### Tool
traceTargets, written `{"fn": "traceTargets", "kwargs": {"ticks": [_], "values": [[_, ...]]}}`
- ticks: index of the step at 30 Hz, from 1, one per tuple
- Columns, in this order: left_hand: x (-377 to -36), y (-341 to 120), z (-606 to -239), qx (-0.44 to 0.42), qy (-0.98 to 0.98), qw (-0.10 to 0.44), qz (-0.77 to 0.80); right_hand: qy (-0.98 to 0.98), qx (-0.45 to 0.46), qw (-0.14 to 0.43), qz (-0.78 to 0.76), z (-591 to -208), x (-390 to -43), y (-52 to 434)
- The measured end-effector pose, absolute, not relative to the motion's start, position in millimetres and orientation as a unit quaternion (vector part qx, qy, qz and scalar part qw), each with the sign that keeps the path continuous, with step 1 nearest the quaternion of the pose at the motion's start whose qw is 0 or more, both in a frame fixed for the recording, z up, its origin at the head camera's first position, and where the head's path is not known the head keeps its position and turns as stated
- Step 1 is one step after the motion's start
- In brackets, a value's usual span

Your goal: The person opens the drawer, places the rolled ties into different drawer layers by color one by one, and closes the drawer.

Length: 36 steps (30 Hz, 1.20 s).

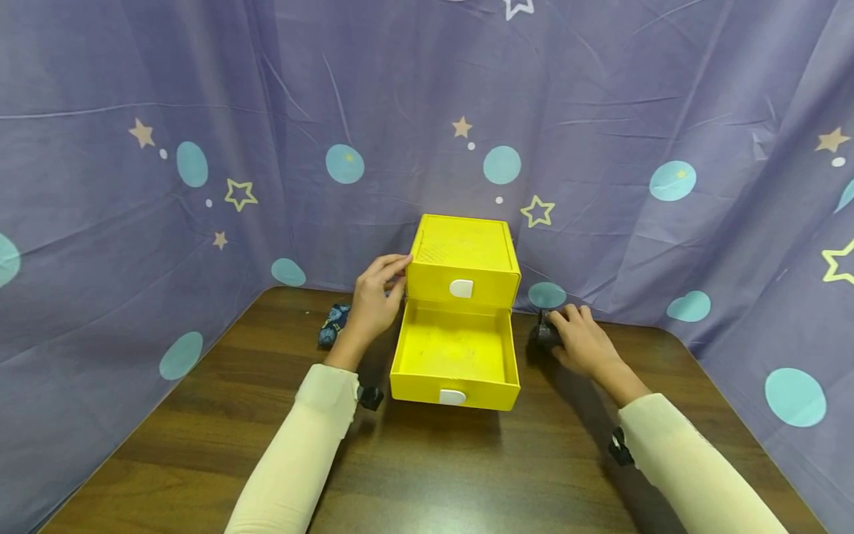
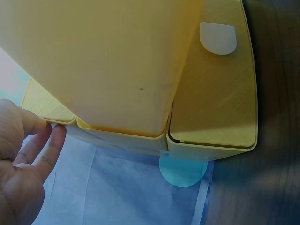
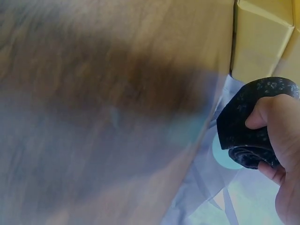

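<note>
A yellow drawer unit (image 1: 465, 241) stands at the back of the table, its middle drawer (image 1: 454, 348) pulled out with nothing inside. My left hand (image 1: 376, 297) touches the unit's left side near the upper front edge with extended fingertips; the left wrist view shows these fingers (image 2: 52, 149) at that edge. To the right of the unit, my right hand (image 1: 587, 343) grips a rolled black cloth (image 3: 251, 112) with a small pale flower print. Its thumb lies across the outside of the roll, and the coiled end shows below.
A dark blue patterned cloth bundle (image 1: 332, 326) lies left of the unit, beside my left forearm. White tabs (image 1: 461, 288) mark the drawer fronts. A purple curtain (image 1: 414, 111) with stars and dots hangs right behind the wooden table (image 1: 427, 475).
</note>
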<state>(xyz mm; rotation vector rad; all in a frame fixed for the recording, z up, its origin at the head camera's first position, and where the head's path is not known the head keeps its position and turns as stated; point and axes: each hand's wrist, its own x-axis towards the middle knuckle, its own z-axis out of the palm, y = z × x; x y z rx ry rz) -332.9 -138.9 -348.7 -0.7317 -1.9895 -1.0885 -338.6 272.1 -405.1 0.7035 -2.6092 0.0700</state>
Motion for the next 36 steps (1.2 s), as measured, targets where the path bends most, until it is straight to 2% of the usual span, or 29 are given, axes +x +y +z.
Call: {"fn": "traceTargets", "kwargs": {"ticks": [13,21,36], "values": [[-333.5,-138.6,-349.7,-0.286,-0.775,0.365,-0.430,-0.919,0.270,0.283,0.048,-389.3,-329.3,282.4],[-333.0,-138.2,-348.5,-0.283,-0.775,0.366,-0.431,-0.886,0.302,0.349,0.053,-376.9,-321.4,284.0],[-332.1,-137.6,-347.9,-0.278,-0.776,0.363,-0.433,-0.818,0.372,0.436,0.052,-355.2,-290.2,272.3]]}}
